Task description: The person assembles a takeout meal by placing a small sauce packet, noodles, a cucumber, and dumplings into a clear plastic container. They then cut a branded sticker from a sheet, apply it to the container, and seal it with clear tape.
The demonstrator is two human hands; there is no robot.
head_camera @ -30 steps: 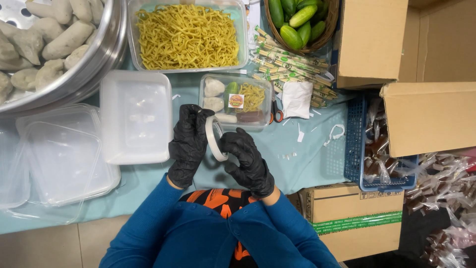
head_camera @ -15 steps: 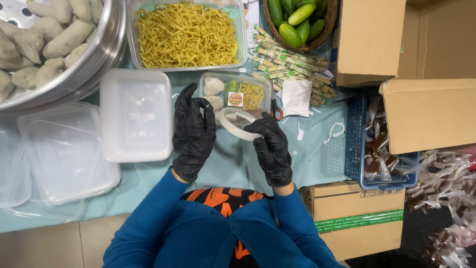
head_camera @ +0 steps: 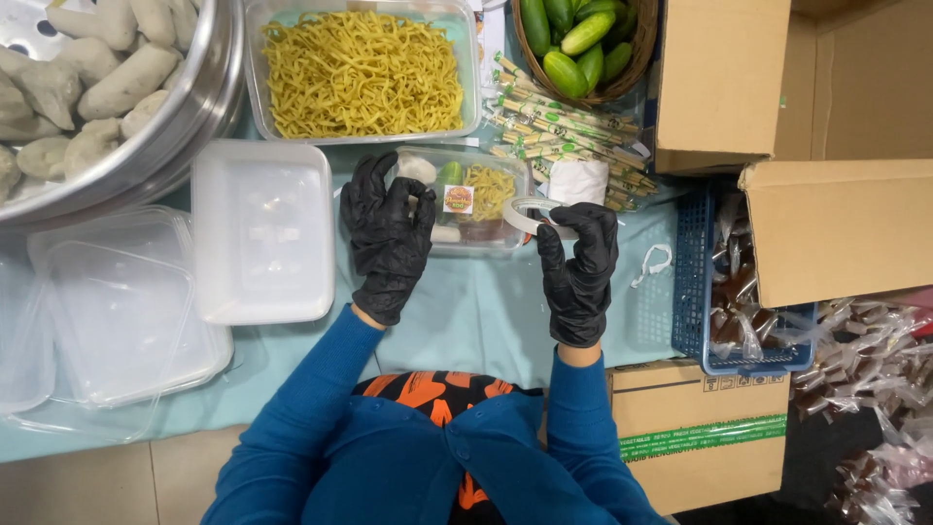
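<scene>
**A:** Your right hand (head_camera: pixel 580 267) in its black glove pinches the clear roll of tape (head_camera: pixel 530 215) at the right edge of the small lidded clear plastic meal box (head_camera: pixel 465 200). Your left hand (head_camera: pixel 389 233) lies flat on the lid, gripping nothing.

**B:** And the risk?

**A:** Likely the tape sticks to your glove, or the box slides on the teal tablecloth (head_camera: pixel 476 311) if you ease that press.

We see black gloves on the left hand (head_camera: pixel 389 233) and right hand (head_camera: pixel 578 267), blue sleeves, and an orange-and-black patterned shirt (head_camera: pixel 428 389). At twelve o'clock lie yellow noodles (head_camera: pixel 360 73); at one o'clock, green cucumbers (head_camera: pixel 573 44). The tablecloth (head_camera: pixel 466 311) is pale teal.
</scene>
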